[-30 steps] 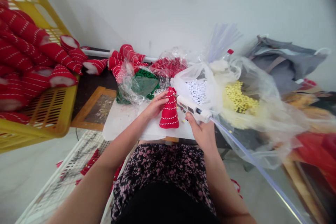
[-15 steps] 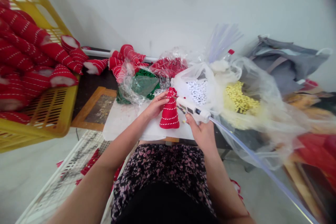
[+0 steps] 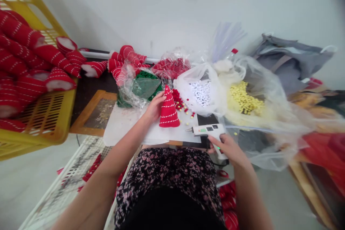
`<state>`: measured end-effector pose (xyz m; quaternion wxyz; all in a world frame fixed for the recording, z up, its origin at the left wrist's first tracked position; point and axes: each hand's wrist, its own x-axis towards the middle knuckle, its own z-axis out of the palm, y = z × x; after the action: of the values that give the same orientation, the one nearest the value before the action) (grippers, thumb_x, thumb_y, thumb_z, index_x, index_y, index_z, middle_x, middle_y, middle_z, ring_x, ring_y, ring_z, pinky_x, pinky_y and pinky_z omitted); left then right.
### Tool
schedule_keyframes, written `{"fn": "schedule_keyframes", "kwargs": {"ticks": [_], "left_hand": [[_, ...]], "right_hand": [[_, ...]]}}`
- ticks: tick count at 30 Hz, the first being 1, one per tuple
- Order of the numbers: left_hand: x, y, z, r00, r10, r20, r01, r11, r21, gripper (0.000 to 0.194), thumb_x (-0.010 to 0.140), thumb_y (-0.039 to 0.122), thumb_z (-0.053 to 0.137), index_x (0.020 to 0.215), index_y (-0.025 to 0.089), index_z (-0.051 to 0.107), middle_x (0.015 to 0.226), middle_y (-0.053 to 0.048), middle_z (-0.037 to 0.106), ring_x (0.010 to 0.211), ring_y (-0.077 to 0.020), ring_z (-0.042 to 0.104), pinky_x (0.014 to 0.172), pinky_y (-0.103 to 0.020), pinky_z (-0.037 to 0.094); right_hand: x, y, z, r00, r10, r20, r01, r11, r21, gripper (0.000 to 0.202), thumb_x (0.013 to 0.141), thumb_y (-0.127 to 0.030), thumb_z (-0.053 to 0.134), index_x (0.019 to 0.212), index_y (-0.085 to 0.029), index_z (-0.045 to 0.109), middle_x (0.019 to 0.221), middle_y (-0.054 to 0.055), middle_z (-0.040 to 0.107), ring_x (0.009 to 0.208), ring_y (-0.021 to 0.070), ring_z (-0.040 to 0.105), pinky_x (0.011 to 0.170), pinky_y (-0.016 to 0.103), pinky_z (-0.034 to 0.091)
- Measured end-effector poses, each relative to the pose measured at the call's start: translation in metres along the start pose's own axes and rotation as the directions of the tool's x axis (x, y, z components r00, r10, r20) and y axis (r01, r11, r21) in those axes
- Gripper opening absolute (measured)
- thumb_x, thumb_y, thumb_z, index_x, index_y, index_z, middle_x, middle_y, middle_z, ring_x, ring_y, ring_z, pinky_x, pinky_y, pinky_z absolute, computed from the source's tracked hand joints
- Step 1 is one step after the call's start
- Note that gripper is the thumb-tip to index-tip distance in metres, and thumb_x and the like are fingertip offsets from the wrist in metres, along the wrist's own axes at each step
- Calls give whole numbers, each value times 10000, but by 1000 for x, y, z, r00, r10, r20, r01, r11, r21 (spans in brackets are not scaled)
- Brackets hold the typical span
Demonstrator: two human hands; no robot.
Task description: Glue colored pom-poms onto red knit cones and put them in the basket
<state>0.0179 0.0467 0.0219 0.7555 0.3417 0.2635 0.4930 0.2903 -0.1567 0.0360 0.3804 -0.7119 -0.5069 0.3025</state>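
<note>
Near the centre of the frame, my left hand pinched the striped red cone by its upper left side — seemingly to steady it while leaving its front uncovered. Right of centre, my right hand gripped the white glue gun by its handle, nozzle apart from the cloth, while loose red beads lay beside the cone — probably for easy reach.

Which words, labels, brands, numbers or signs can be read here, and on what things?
No text can be read.
White glue gun in the right hand: its green and dark patches are too small and blurred to read.
Wood-framed panel: golden marks, too blurred to tell whether any is writing.
</note>
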Motion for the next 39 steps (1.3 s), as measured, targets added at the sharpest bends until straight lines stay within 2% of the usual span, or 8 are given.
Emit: {"fn": "schedule_keyframes", "kwargs": {"ticks": [3,6,12,16,21,29,33,39], "left_hand": [[2,1,-1,999,20,-29,-20,1000,-8,444,679,306,865,1101,209,767,978,-19,817,794,-189,733,754,-303,564],[2,2,0,999,32,-31,-32,999,-6,425,678,308,858,1083,211,771,944,-13,814,768,-181,728,727,-290,559],[2,3,0,999,21,-28,-20,999,26,465,689,326,844,1124,195,746,971,-32,807,811,-197,731,766,-305,546],[3,2,-1,999,18,-47,-17,1000,19,450,693,307,848,1116,198,739,958,-22,797,799,-194,721,774,-310,544],[2,2,-2,999,12,-48,-12,1000,10,454,695,297,844,1125,200,738,946,-19,790,815,-203,722,791,-321,538],[1,3,-1,998,-3,-56,2,1000,-12,478,688,303,850,1139,190,739,923,-23,788,792,-197,708,790,-321,529],[1,2,0,998,-9,-57,8,999,-33,484,668,295,864,1122,180,740,936,-19,793,770,-176,701,766,-300,531],[0,4,2,999,-11,-34,10,1000,-22,476,675,305,857,1122,186,743,974,-35,813,781,-191,723,757,-307,546]], "right_hand": [[-1,6,-1,981,139,136,-128,988,-88,603,788,-808,680,565,-275,510,535,47,656,486,264,686,421,312,408],[2,5,-1,999,24,27,-12,926,-377,655,801,-840,607,526,-282,404,481,14,542,491,217,590,478,302,328],[9,-4,-9,999,37,-38,-53,757,-651,542,882,-741,599,636,-257,611,669,48,703,631,240,631,567,304,325],[31,-23,-12,993,-116,8,97,793,-602,328,923,-547,641,826,-244,720,887,69,804,824,268,727,680,321,435],[82,-55,0,896,-132,424,361,773,-522,354,1051,-390,476,854,-232,724,880,58,803,806,232,718,702,310,447],[130,-58,28,716,78,694,227,913,-338,469,1115,-515,397,942,-201,701,827,94,800,753,212,733,752,323,557],[133,-52,35,762,4,647,55,996,-71,469,1122,-524,360,961,-205,662,999,117,822,897,207,783,840,332,610],[133,-54,37,755,-64,653,256,945,-203,440,1074,-597,488,924,-226,673,765,58,787,683,208,729,736,351,580]]}}
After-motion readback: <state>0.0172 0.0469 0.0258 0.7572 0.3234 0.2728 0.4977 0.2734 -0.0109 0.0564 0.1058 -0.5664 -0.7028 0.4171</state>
